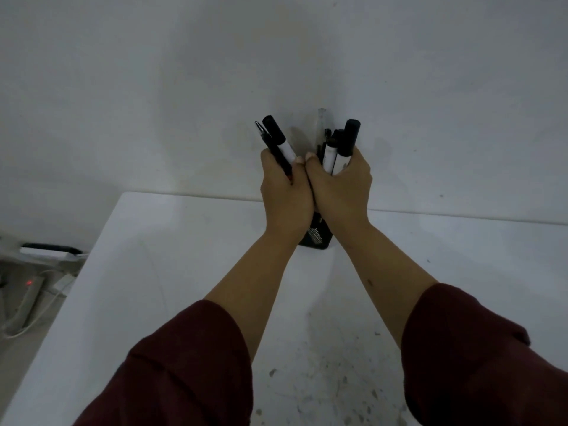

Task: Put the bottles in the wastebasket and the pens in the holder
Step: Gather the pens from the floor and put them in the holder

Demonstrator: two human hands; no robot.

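A white table (184, 272), smooth but speckled with dark marks near the viewer, stands against a plain pale wall (153, 87). On the floor to the left lie a power strip (29, 290) with a red light and white cables. Both hands meet above a black mesh pen holder (316, 238), largely hiding it. The left hand (284, 195) clenches a thin black pen and a black-capped white marker (278, 139). The right hand (339, 186) grips several pens (341, 146), upright. Dark red sleeves (184, 364) cover the forearms.
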